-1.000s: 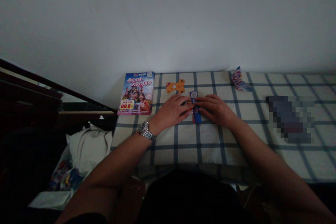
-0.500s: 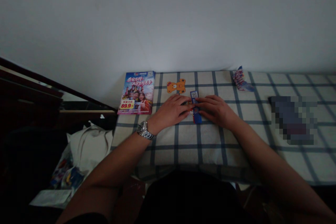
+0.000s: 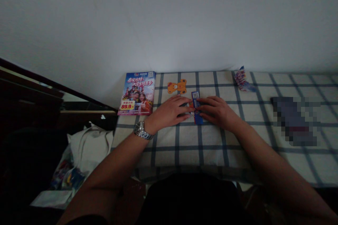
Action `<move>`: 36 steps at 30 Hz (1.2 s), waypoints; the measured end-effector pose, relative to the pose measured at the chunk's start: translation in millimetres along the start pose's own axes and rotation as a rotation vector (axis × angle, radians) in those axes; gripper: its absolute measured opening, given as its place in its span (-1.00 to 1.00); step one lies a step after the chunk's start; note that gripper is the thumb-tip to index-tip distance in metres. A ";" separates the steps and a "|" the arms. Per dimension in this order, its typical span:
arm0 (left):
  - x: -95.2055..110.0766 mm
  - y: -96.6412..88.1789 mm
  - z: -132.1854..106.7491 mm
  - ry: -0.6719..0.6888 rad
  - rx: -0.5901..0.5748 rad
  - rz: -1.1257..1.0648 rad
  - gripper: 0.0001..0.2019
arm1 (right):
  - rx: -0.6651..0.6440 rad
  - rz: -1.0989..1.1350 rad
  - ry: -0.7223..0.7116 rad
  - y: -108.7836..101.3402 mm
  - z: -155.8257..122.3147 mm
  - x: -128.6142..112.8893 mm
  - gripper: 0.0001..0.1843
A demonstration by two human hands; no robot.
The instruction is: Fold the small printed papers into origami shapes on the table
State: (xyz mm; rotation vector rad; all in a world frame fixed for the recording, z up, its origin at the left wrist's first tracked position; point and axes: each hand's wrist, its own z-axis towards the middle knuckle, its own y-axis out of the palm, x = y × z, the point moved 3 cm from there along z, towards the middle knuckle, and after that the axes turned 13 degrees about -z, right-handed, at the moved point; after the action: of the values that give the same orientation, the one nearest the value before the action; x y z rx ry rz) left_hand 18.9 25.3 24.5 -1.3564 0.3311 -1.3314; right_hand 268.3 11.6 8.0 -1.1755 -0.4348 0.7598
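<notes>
A narrow folded flyer [image 3: 196, 117], blue with a QR code at its top end, lies on the checked cloth between my two hands. My left hand [image 3: 171, 110], with a metal watch on its wrist, has its fingertips on the flyer's left side. From the right, my right hand [image 3: 218, 110] pinches the long edge with curled fingers; the thumbs are mostly hidden. Just beyond my left hand sits a flat orange bear cutout [image 3: 177, 87].
A stack of printed flyers [image 3: 137, 93] lies at the left back corner of the checked cloth [image 3: 169, 147]. A crumpled printed paper [image 3: 241, 80] is near the wall. A blurred-out dark object [image 3: 294, 121] lies on the right. Bags [image 3: 89, 144] stand at lower left.
My left hand has shifted slightly left and its fingers have straightened somewhat along the flyer. My right hand and the flyer are almost where they were.
</notes>
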 end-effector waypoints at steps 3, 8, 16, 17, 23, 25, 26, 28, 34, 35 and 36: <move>0.5 0.0 0.7 -0.007 0.000 0.008 -0.69 | -0.003 0.014 0.009 -0.3 0.2 -0.6 -0.68; -0.9 0.8 0.9 -0.009 0.005 -0.008 -0.71 | -0.005 -0.004 0.012 0.3 -0.2 -1.3 -0.65; -4.9 0.1 0.6 -0.040 0.013 -0.047 -0.75 | -0.030 -0.043 0.025 1.2 -1.1 -2.1 -0.64; -4.7 0.1 1.0 -0.042 0.011 -0.046 -0.75 | -0.034 -0.049 0.021 1.2 -1.1 -2.2 -0.64; -5.4 1.5 1.3 -0.047 0.021 -0.052 -0.74 | -0.036 -0.052 0.017 0.5 -1.3 -2.6 -0.65; -5.4 1.7 1.2 -0.045 0.022 -0.054 -0.73 | -0.038 -0.046 0.021 0.7 -1.4 -2.6 -0.65; -5.2 1.7 1.3 -0.045 0.021 -0.054 -0.73 | -0.042 -0.046 0.024 0.9 -1.4 -2.6 -0.65; -4.7 1.3 1.6 -0.044 0.017 -0.050 -0.74 | -0.045 -0.052 0.032 1.1 -1.5 -2.6 -0.65; -5.5 1.9 2.3 -0.038 0.009 -0.036 -0.75 | -0.029 -0.060 0.014 1.1 -1.8 -2.3 -0.66; -5.9 2.3 2.1 -0.038 0.008 -0.034 -0.75 | -0.026 -0.062 0.010 1.2 -1.9 -2.0 -0.66; -6.2 2.6 1.9 -0.040 0.009 -0.034 -0.75 | -0.026 -0.065 0.008 1.3 -2.0 -1.7 -0.66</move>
State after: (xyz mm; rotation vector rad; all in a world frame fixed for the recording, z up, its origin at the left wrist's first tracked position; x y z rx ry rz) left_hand 19.8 30.5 19.9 -1.3848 0.2758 -1.3307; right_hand 268.0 9.2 6.2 -1.1824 -0.4749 0.6951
